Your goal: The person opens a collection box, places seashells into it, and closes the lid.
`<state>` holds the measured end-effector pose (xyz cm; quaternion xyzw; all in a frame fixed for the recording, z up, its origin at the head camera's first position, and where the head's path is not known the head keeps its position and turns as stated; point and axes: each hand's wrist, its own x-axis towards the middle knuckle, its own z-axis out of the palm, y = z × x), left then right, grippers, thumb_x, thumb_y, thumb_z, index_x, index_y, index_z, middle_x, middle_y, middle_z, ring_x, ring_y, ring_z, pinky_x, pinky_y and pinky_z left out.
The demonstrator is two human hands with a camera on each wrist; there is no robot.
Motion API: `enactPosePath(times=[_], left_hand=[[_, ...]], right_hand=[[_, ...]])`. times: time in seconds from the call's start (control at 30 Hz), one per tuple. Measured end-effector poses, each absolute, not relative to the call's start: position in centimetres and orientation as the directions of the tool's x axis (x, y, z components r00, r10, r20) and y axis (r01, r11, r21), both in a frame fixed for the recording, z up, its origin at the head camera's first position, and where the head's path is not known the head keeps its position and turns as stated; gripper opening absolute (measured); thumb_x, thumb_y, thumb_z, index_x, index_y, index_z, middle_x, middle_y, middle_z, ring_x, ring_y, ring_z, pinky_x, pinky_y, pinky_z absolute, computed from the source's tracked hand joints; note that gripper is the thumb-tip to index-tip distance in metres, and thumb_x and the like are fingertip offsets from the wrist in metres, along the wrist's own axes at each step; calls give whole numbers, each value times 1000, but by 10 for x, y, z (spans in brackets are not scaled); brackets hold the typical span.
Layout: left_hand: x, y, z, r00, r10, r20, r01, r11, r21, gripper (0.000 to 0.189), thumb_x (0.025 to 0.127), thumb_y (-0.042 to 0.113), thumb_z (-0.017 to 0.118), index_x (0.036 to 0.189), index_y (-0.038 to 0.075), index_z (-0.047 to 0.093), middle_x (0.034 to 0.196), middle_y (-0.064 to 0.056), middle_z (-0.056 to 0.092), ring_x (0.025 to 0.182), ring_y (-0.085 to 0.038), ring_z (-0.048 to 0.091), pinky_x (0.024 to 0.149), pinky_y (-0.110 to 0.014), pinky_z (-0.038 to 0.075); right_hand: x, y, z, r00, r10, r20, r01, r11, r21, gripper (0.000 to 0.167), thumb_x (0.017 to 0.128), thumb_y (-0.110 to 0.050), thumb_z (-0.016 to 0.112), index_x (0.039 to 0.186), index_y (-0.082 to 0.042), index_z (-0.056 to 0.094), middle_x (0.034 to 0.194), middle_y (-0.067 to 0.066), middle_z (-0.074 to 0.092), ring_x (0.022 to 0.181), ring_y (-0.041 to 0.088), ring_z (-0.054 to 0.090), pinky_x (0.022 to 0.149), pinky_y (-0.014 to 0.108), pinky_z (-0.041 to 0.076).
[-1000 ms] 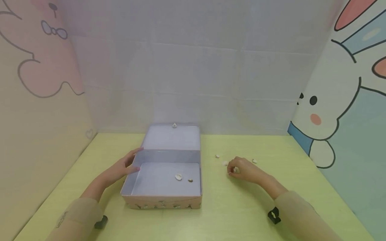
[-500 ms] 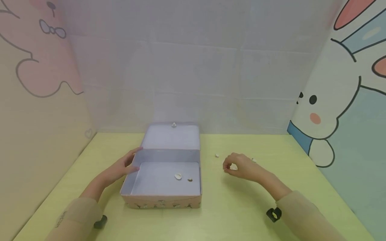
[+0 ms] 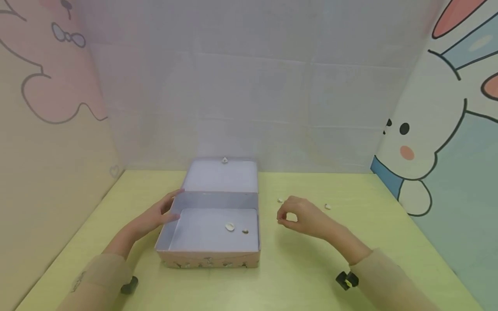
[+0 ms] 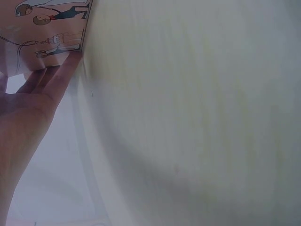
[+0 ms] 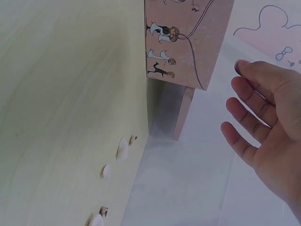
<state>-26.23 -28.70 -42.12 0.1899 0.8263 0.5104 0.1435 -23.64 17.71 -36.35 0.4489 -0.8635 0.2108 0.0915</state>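
Note:
A hinged tin box point(image 3: 210, 260) with a pale lilac inside stands with its lid point(image 3: 219, 177) tipped back. My left hand point(image 3: 153, 218) holds its left wall, thumb over the rim and fingers along the printed outside. Inside lie a white seashell point(image 3: 230, 226) and a small brownish shell point(image 3: 245, 231). To the right of the box my right hand point(image 3: 305, 218) hangs above the table, thumb and index finger pinched together; the small shell between them is mostly hidden. In the right wrist view, its other fingers point(image 5: 240, 110) are loosely bent.
On the yellow table point(image 3: 295, 276) one shell point(image 3: 280, 200) lies behind my right hand and another shell point(image 3: 327, 206) farther right. The right wrist view shows several, including a long white shell point(image 5: 122, 149). Printed panels rise at the back and both sides.
My right hand has risen from the table and moved left toward the box, its thumb and index finger kept together. My left hand and the box stay in place.

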Motion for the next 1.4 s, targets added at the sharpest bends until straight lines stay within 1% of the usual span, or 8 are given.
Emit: enactPosePath(times=[0.07,0.2,0.3,0.6,0.7,0.9,1.07,1.4], left_hand=[[-263,-287,-421,-887,460,-43,168,408,897,71,94,17,57,150,32,17,158,-14,8,142,-45,7,106,-65,17],[-263,-288,-422,-887,459,-42,170,410,896,71,94,17,57,150,31,17,157,-14,10,142,-44,9,107,-65,18],[-263,-287,-421,-888,458,-41,170,408,897,71,93,17,58,150,30,17,157,-15,11,142,-44,9,107,-64,18],[-261,-285,-421,-892,451,-45,164,415,895,72,93,17,58,150,30,17,157,-15,10,141,-45,9,107,-64,18],[-261,-285,-422,-892,449,-47,162,415,895,72,93,18,58,150,31,17,157,-14,10,142,-44,9,107,-64,18],[-261,-285,-421,-891,451,-45,163,412,896,71,93,17,58,150,30,17,157,-14,10,142,-44,8,107,-64,17],[-260,-285,-419,-891,452,-42,167,412,896,72,93,17,58,151,29,16,157,-15,9,142,-45,8,107,-64,16],[-261,-285,-420,-891,452,-45,166,416,894,72,93,17,58,150,31,16,157,-15,8,141,-45,7,107,-65,16]], right_hand=[[-234,171,-363,-576,-728,373,-818,504,-279,7,82,-13,72,83,-18,67,82,-12,63,80,7,55,77,26,50],[-232,159,-365,-569,-706,422,-822,497,-277,7,82,-14,73,84,-18,67,81,-12,62,80,6,54,78,26,50],[-231,150,-368,-564,-686,459,-825,487,-286,8,82,-14,73,85,-17,67,79,-11,61,80,8,55,73,24,49],[-235,127,-384,-564,-645,515,-825,464,-323,10,80,-11,75,86,-14,68,82,-7,64,83,10,56,74,24,49],[-237,120,-389,-589,-624,513,-807,496,-322,9,80,-12,75,86,-14,68,82,-6,65,82,12,57,74,25,49],[-240,106,-392,-689,-532,492,-717,599,-356,7,80,-13,75,84,-15,71,79,-7,66,77,10,55,69,24,47],[-243,97,-390,-757,-481,443,-648,643,-408,4,80,-16,75,83,-15,71,78,-8,65,77,17,57,66,22,44],[-252,89,-393,-793,-466,393,-602,699,-385,4,80,-19,75,83,-17,72,78,-10,65,74,8,50,64,20,43]])
